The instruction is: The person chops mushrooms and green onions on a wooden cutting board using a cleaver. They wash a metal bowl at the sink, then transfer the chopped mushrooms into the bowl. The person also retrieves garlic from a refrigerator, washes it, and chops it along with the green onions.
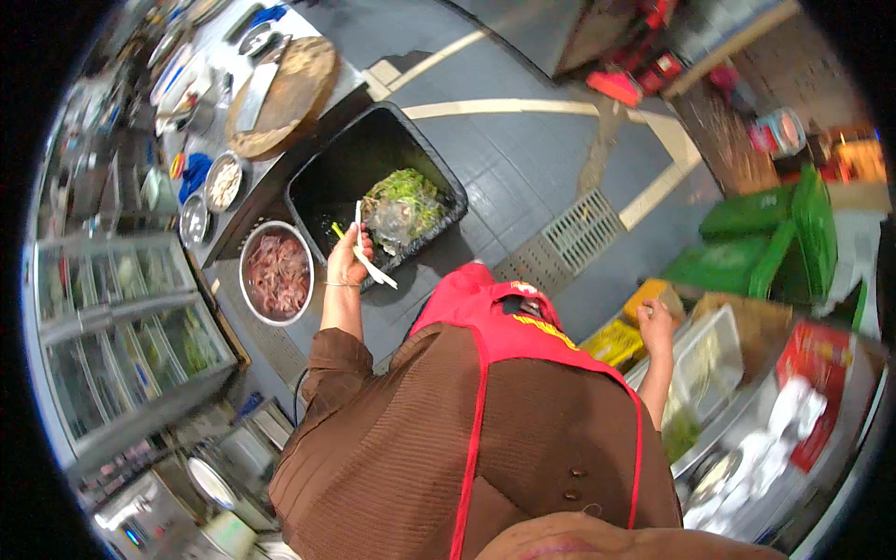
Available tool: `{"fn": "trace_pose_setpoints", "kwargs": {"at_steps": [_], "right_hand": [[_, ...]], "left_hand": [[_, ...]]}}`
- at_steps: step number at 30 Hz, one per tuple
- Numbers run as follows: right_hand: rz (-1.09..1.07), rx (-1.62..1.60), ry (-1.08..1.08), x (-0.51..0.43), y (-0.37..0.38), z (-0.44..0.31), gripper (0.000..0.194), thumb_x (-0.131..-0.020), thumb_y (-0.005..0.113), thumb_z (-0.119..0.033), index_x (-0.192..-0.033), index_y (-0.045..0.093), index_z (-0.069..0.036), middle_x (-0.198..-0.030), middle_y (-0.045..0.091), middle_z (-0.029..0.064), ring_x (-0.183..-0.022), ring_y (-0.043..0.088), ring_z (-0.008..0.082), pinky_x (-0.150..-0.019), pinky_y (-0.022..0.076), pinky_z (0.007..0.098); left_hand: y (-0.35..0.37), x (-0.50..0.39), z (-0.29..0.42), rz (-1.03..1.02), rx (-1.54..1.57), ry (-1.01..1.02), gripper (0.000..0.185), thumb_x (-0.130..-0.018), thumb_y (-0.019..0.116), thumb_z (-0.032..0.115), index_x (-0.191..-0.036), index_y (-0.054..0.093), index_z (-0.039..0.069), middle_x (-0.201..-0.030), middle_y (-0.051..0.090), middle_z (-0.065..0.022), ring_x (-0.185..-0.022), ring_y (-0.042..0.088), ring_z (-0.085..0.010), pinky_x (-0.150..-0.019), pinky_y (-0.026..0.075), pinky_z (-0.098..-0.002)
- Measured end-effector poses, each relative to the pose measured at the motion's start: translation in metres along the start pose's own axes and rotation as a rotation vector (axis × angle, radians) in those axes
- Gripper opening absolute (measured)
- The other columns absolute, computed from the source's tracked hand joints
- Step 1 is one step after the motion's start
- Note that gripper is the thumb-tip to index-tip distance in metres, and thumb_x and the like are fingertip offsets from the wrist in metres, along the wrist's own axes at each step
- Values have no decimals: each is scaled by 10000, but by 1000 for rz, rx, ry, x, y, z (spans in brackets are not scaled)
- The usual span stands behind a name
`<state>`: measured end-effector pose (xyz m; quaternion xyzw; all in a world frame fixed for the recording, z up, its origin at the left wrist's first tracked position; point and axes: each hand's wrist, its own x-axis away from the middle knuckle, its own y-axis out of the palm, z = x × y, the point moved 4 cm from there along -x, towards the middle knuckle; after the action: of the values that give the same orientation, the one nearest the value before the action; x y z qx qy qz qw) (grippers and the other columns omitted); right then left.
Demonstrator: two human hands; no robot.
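Observation:
My left hand point(344, 257) is closed around a few pale scallion-like stalks point(376, 271), whose ends stick out on both sides of the fingers. It is above the near left rim of a black plastic bin point(329, 161). Inside the bin lies a heap of leafy green scraps point(409, 189) with clear plastic film over part of it. A steel bowl point(243, 280) of raw reddish meat or seafood pieces point(278, 276) stands beside the bin. Away to the right, my right hand point(656, 323) hangs near yellow boxes with curled fingers; whether it holds anything small is unclear.
A cleaver point(257, 96) rests on a round wooden chopping block point(301, 91) at the counter. A metal bowl point(224, 183) of whitish pieces sits nearby. Glass-fronted cabinets point(133, 343) line the left. Rightward are a floor grate point(586, 227), green bins point(728, 262) and a clear tub point(721, 350).

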<state>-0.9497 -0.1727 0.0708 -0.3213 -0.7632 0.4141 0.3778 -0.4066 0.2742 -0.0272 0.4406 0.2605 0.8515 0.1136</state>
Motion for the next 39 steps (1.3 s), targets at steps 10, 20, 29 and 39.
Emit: {"fn": "trace_pose_setpoints", "kwargs": {"at_steps": [10,20,29,39], "right_hand": [[-259,-9,-259,-296,25,-81,252,-906,688,-244,-1036,706,-29,-978,730,174,-906,707,301,-811,546,416],[-528,131,121,-417,11,52,303,-917,697,-290,-982,725,5,-920,756,185,-884,736,267,-766,567,419],[-633,264,-27,-608,5,-79,306,-901,695,-288,-972,728,8,-935,749,199,-911,730,309,-793,564,433],[-593,490,-593,-888,30,-354,286,-871,676,-270,-956,741,-5,-955,731,227,-929,705,405,-838,554,472]], "left_hand": [[32,-86,19,193,171,205,229,-995,682,218,-1131,649,37,-828,594,-48,-661,557,-153,-519,454,-252],[101,-170,82,175,284,406,206,-970,709,179,-1094,676,18,-784,600,-43,-653,587,-149,-517,472,-266],[153,-206,180,302,254,573,185,-962,722,169,-1059,666,22,-803,614,-42,-644,594,-143,-489,463,-254],[192,-237,271,1112,-968,610,286,-855,768,285,-983,706,37,-756,698,-128,-719,701,-267,-657,544,-420]]}}
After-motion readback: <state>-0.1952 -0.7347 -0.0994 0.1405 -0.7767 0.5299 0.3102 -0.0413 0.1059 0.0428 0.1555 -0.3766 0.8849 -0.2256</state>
